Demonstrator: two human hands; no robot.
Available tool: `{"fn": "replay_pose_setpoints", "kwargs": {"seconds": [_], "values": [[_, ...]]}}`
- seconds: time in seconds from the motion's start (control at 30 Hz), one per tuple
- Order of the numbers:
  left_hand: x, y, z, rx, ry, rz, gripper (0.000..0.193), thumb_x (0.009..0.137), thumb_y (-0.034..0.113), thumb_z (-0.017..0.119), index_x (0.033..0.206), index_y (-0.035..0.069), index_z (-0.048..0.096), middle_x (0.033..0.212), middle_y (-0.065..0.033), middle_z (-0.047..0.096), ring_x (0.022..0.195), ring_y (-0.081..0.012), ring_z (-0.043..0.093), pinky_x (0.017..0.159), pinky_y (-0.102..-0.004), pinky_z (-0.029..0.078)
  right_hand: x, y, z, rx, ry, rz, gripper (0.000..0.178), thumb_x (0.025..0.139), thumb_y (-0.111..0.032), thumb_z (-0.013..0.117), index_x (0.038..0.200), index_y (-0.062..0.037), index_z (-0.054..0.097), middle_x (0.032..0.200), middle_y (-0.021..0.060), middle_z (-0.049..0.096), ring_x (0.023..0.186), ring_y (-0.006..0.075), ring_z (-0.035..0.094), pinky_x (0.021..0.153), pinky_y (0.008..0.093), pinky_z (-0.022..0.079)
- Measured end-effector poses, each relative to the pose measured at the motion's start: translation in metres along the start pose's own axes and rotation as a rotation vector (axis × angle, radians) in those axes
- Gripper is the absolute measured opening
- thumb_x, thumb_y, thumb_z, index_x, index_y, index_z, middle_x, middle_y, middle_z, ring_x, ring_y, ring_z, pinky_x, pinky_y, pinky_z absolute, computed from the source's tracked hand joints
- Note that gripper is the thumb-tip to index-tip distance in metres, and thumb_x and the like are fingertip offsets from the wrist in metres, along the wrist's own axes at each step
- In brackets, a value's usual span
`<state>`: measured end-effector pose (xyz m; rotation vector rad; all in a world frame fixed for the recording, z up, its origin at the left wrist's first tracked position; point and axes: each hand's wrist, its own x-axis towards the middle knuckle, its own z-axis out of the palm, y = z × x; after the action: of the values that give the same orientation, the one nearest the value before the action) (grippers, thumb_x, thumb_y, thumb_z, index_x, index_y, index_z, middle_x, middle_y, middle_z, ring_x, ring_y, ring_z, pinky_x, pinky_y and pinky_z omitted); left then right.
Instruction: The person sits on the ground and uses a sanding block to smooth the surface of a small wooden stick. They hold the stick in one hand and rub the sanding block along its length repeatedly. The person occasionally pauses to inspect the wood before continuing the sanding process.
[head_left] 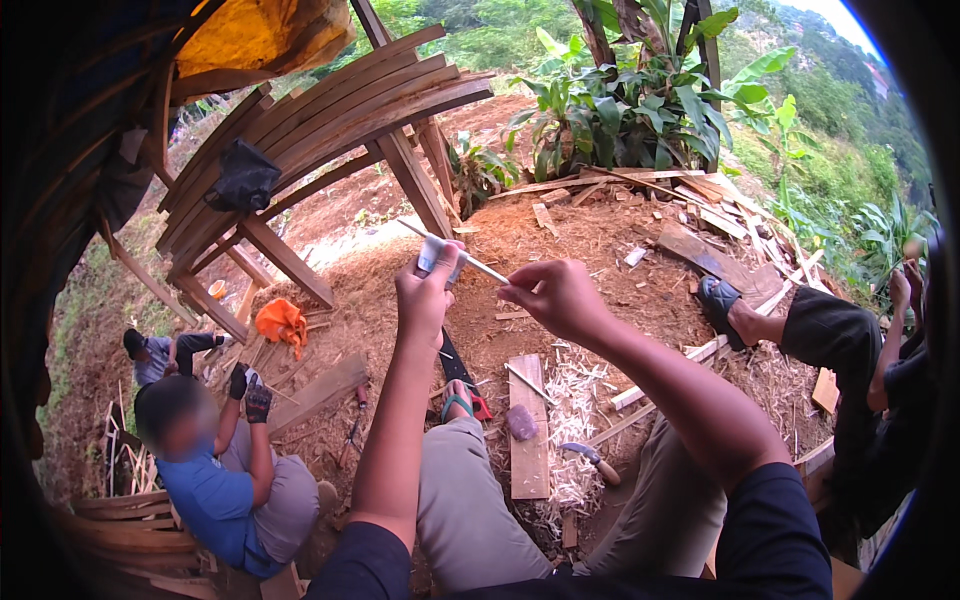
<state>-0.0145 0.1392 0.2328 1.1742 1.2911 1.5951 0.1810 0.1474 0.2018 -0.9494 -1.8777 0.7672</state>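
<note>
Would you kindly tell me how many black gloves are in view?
2: one glove and, just below and right of it, a second glove, both worn by the blue-shirted co-worker at the left; others may be hidden.

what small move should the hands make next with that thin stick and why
Probably pull the stick along the white scrap with the right hand: the left hand presses the scrap against it, while the right hand pinches one end.

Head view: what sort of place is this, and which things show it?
Probably an outdoor woodworking spot: planks rest on a timber frame, and a curved-bladed knife lies among pale wood shavings.
</note>
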Motion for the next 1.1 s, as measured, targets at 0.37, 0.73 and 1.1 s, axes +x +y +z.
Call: {"fn": "replay_pose_setpoints", "kwargs": {"seconds": [0.37, 0.73, 1.1], "values": [[0.0, 0.006, -0.005, 0.079, -0.031, -0.045, 0.023, 0.091, 0.03, 0.067, 0.097, 0.008, 0.071, 0.081, 0.0058, 0.062, 0.062, -0.0011, 0.043, 0.047, -0.0194, 0.027, 0.0, -0.004, 0.0, 0.177, -0.203, 0.179, 0.024, 0.096, -0.023, 0.059, 0.095, -0.0028, 0.073, 0.066, 0.007, 0.067, 0.057, 0.0136, 0.062, 0.057, 0.0344, 0.048], [0.008, 0.004, -0.019, -0.066, 0.209, 0.027, 0.024, 0.092, 0.03, 0.066, 0.103, 0.008, 0.068, 0.089, 0.0039, 0.061, 0.063, -0.0011, 0.042, 0.046, -0.0193, 0.027, 0.003, 0.004, 0.002, 0.012, 0.079, 0.036, 0.013, 0.082, -0.019, 0.074, 0.09, -0.0086, 0.076, 0.08, 0.0119, 0.072, 0.068, 0.0219, 0.069, 0.065, 0.0362, 0.053], [0.005, 0.002, -0.009, 0.001, 0.047, -0.052, 0.022, 0.091, 0.03, 0.068, 0.096, 0.009, 0.072, 0.078, 0.0061, 0.061, 0.058, 0.0001, 0.043, 0.045, -0.019, 0.026, 0.0, 0.0, -0.003, -0.016, -0.173, 0.094, 0.023, 0.091, -0.033, 0.066, 0.093, -0.0112, 0.072, 0.075, 0.0085, 0.071, 0.069, 0.0191, 0.069, 0.062, 0.0358, 0.051]]}}
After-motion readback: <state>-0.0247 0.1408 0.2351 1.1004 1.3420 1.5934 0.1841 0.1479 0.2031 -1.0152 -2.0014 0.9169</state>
